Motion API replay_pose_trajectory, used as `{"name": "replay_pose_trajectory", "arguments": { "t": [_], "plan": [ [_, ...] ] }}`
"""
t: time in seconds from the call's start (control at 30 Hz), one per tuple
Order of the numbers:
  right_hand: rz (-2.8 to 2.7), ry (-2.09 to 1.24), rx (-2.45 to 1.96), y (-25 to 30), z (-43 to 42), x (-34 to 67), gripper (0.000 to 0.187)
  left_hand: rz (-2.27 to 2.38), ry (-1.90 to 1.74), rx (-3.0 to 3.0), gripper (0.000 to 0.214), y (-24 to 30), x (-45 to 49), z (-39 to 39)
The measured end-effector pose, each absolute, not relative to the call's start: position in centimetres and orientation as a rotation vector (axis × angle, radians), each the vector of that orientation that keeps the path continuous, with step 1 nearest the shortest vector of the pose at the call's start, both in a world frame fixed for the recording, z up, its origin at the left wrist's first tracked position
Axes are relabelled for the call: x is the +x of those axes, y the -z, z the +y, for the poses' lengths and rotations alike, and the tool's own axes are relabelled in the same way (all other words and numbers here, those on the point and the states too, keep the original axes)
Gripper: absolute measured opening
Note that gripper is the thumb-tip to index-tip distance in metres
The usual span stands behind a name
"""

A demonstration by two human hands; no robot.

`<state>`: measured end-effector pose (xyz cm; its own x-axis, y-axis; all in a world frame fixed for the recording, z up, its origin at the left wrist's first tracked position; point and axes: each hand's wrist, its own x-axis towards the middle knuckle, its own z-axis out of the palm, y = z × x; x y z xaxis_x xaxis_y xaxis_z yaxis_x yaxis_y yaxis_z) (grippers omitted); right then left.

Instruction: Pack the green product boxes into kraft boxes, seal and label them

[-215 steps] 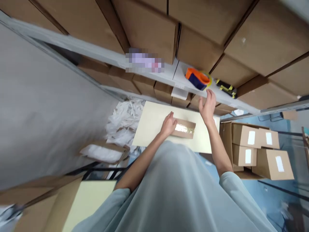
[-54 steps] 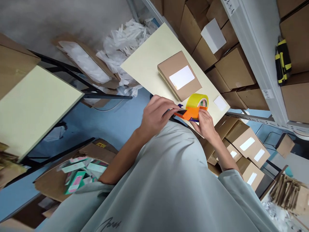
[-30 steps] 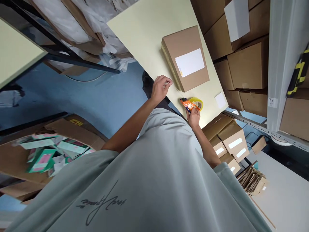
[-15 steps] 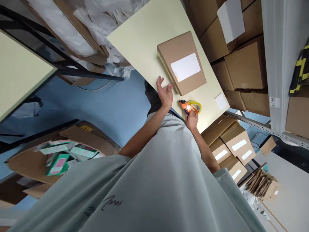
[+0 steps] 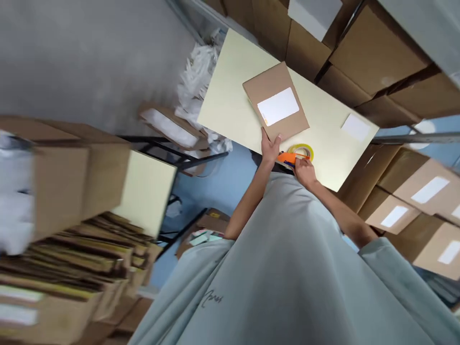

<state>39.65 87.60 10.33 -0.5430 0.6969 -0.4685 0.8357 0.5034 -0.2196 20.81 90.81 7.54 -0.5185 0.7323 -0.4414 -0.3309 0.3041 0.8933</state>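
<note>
A brown cardboard box with a large white label lies flat on the pale yellow table. My left hand is closed round the box's near corner, the thumb toward its near edge and the fingers along its left side. To the right of that, my right hand grips an orange tape dispenser loaded with a roll of yellow tape. The dispenser is just off the box's near edge, low by the table's front side. My right fingers partly cover its handle.
A white square sheet lies at the table's right end. Shelves of cardboard boxes line the far side, and labelled cartons stand at right. Flattened cardboard is stacked at left. White packing material sits beyond the table's left end.
My left hand has gone from spread fingers beside the box to a hold on its near corner. My right hand still holds the tape dispenser. The camera view has turned.
</note>
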Motion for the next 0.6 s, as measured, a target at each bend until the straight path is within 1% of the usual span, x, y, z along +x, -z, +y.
{"name": "replay_pose_trajectory", "arguments": {
  "t": [0.1, 0.2, 0.27, 0.4, 0.5, 0.6],
  "plan": [
    [2.401, 0.708, 1.276, -10.6, 87.0, 37.7, 0.043, 1.607, -1.258, 0.516, 0.096, -8.1, 17.9, 89.7],
    [2.363, 0.749, 1.282, -11.3, 86.2, 38.0, 0.046, 1.636, -1.151, 0.592, 0.094, -8.6, 16.9, 89.2],
    [2.329, 0.749, 1.3, -11.9, 85.4, 40.2, 0.047, 1.657, -1.11, 0.623, 0.094, -8.7, 16.7, 89.0],
    [2.222, 0.672, 1.331, -12.8, 85.0, 47.8, 0.049, 1.68, -1.054, 0.679, 0.097, -8.2, 16.5, 88.8],
    [2.244, 0.539, 1.379, -12.2, 87.6, 52.6, 0.05, 1.702, -1.035, 0.7, 0.094, -8.0, 16.3, 88.7],
    [2.358, 0.466, 1.464, -10.7, 92.6, 53.9, 0.053, 1.698, -1.028, 0.722, 0.087, -8.3, 16.0, 88.7]
  ]
}}
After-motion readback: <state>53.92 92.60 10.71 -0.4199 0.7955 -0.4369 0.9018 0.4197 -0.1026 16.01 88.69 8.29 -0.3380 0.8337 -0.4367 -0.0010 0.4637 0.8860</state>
